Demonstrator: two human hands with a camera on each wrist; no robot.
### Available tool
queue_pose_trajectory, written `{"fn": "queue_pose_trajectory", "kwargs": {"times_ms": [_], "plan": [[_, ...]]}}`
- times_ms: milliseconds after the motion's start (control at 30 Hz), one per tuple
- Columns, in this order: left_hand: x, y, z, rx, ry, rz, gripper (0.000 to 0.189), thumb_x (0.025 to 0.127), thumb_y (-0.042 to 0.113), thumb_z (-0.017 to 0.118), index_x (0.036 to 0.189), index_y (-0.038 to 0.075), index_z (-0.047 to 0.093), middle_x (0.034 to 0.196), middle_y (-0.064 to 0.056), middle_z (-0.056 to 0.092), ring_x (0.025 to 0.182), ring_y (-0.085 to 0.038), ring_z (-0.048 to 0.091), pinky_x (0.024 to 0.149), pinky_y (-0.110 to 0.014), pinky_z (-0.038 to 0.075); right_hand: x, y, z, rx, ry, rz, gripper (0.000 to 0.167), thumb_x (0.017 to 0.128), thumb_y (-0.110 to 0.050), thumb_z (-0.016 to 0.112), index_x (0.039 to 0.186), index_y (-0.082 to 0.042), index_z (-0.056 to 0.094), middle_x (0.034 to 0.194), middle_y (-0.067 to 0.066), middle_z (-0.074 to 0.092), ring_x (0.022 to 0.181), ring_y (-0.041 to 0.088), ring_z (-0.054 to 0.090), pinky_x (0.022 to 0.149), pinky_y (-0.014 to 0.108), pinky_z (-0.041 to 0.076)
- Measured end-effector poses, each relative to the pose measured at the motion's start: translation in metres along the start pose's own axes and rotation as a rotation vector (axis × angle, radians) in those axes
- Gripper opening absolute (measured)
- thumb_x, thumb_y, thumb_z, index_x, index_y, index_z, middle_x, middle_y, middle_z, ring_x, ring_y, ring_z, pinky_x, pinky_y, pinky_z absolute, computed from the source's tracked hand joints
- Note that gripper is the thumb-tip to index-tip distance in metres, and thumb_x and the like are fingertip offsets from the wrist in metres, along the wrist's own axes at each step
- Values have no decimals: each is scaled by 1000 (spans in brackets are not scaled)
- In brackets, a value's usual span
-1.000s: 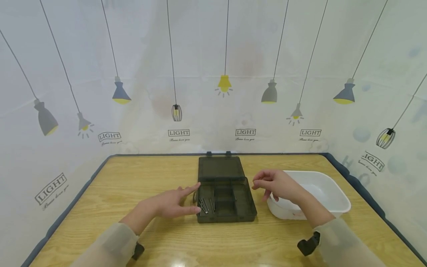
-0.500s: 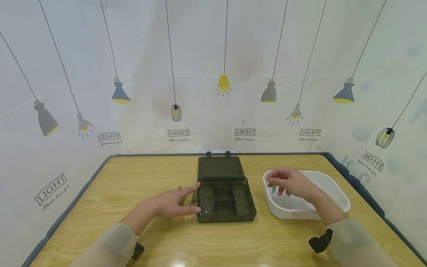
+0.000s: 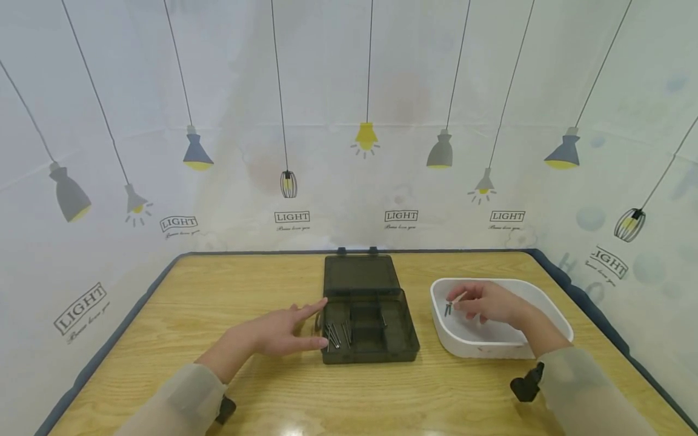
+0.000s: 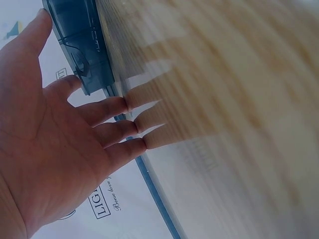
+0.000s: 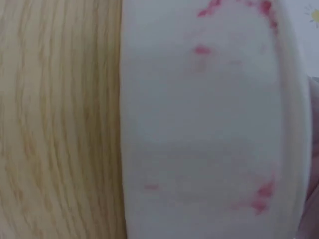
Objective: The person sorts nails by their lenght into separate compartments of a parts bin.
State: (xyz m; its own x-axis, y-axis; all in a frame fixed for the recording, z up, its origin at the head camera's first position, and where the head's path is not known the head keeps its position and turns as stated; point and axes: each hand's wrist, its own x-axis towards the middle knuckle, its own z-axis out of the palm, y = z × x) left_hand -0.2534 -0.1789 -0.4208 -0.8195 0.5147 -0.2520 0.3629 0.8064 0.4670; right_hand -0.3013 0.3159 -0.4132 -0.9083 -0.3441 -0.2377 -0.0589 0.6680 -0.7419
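Observation:
My left hand (image 3: 269,333) is spread at the left side of a dark, see-through compartment box (image 3: 402,354), its index fingertip and thumb right at the box's edge. In the left wrist view the left hand (image 4: 65,134) has its other fingertips on the wooden tabletop, near the box (image 4: 82,45). Thin metal screws (image 3: 334,336) lie in the left compartment, and one screw (image 3: 384,321) lies farther right. Inside a white tub (image 3: 474,350) my right hand (image 3: 493,304) reaches down, thumb and index finger apart, right beside a few screws (image 3: 448,309).
The box's lid (image 3: 360,272) lies folded back toward the wall. Red smudges (image 5: 202,50) mark the tub's outer wall in the right wrist view. A wall cloth (image 3: 327,121) printed with lamps stands behind the wooden table (image 3: 229,284).
My right hand has moved right, from beside the compartment box into the white tub, and lowered toward the screws there. The left hand has stayed in place.

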Motion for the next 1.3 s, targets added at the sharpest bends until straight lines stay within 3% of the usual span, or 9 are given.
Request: {"fn": "queue_pose_trajectory", "kwargs": {"times_ms": [267, 633, 867, 1033, 1300], "plan": [[0, 1, 0, -3, -2, -2, 96, 100, 83, 54, 177, 39, 16, 182, -8, 30, 167, -49, 25, 132, -71, 29, 3, 19, 2, -3, -85, 19, 47, 101, -11, 78, 145, -13, 62, 113, 12, 62, 93, 26, 56, 74, 33, 49], [-3, 2, -1, -4, 3, -6, 96, 101, 82, 54, 178, 39, 16, 181, -10, 30, 167, -49, 25, 131, -72, 28, 8, 24, 2, -50, -52, 55, 53, 101, -20, 80, 150, -19, 61, 111, 10, 64, 99, 26, 57, 83, 35, 48], [-2, 0, -1, 1, 5, 1, 96, 101, 82, 53, 178, 38, 16, 182, -8, 30, 167, -49, 25, 131, -72, 29, 7, 22, 4, -36, -51, 43, 51, 102, -19, 78, 150, -15, 62, 107, 10, 62, 97, 26, 56, 80, 35, 46], [-1, 0, 0, 1, 3, 0, 96, 101, 82, 53, 177, 39, 16, 182, -8, 30, 167, -49, 25, 131, -72, 29, 8, 23, 3, -29, -42, 57, 44, 102, -17, 78, 143, -13, 64, 107, 9, 62, 96, 25, 56, 81, 33, 46], [-1, 1, 1, 7, 7, 1, 96, 101, 83, 53, 177, 40, 15, 182, -9, 30, 167, -50, 25, 131, -72, 28, 7, 24, 1, -46, -70, 12, 24, 103, -16, 76, 123, -9, 67, 106, 7, 65, 91, 22, 56, 78, 32, 49]]}}
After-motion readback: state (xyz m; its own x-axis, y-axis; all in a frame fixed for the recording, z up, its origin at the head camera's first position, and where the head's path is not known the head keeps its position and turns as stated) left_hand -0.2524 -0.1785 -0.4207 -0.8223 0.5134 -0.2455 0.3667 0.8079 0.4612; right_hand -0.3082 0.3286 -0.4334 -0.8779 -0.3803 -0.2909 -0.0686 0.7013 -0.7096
